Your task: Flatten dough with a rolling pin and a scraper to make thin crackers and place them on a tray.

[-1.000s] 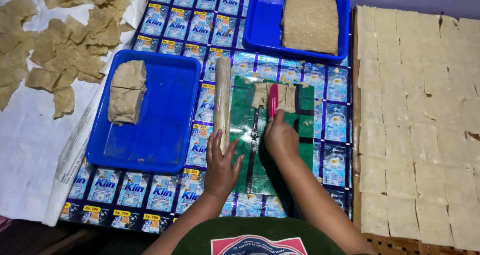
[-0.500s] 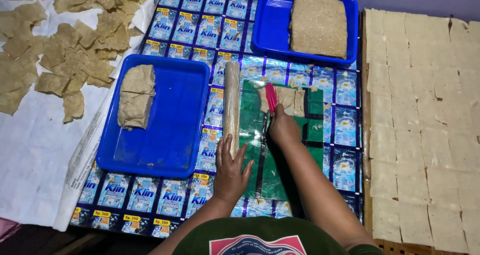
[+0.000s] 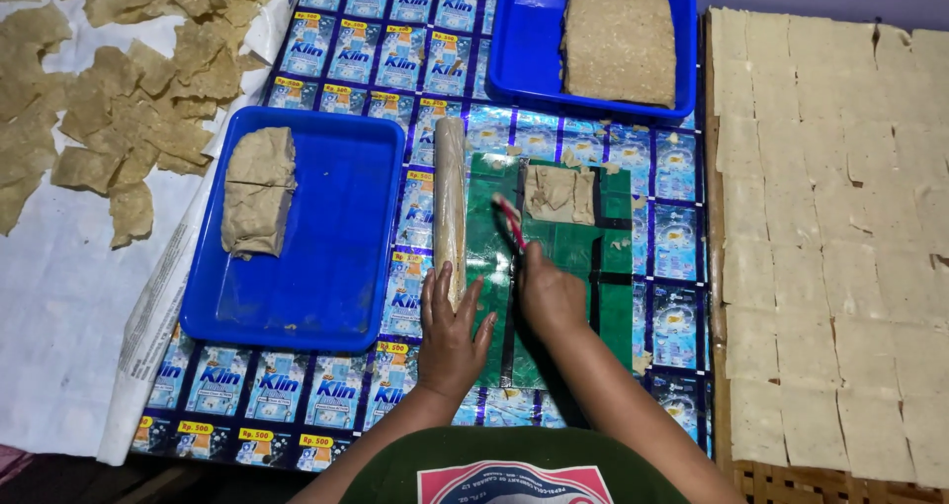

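While the left hand [image 3: 450, 338] pressed flat on a long wooden rolling pin [image 3: 450, 206], the right hand [image 3: 550, 296] gripped a red-handled knife [image 3: 509, 222].
Its tip pointed toward one o'clock at a rough beige dough slab [image 3: 560, 193] on the glossy green mat [image 3: 568, 267].

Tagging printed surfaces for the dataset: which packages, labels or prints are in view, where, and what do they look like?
Sachet sheet: covers the table under the trays; rows of small rectangular blue-and-white packets with yellow tags.
Green sheet: middle, under the right hand; shiny green panels.
Shirt print: bottom edge; red, white and blue emblem on dark green.
Left hand rests on the sachet sheet.
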